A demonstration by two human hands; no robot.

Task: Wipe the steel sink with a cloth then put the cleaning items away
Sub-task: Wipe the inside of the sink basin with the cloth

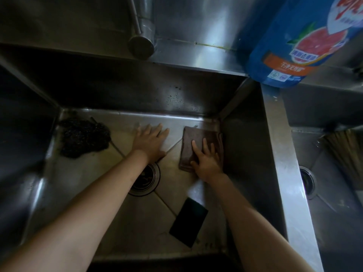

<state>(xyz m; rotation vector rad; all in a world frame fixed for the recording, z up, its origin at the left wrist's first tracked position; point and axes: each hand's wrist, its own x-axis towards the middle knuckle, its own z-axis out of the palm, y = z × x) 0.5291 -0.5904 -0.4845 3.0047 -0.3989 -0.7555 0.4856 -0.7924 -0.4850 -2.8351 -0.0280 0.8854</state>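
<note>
Both my arms reach down into the steel sink [245, 154]. A folded brown cloth [193, 142] lies flat on the sink floor at the far right corner, and my right hand [206, 160] presses on it with fingers spread. My left hand [150, 141] rests flat and empty on the sink floor to the left of the cloth, just beyond the drain [145, 179]. A dark steel-wool scrubber [82, 137] sits in the far left corner. A black rectangular sponge [188, 224] lies on the near floor.
The faucet spout [140, 44] hangs over the back rim. A blue detergent bottle [302, 40] stands on the ledge at the back right. A steel divider [286, 173] separates a second basin [334, 193] on the right, which holds a bundle of chopsticks [341, 150].
</note>
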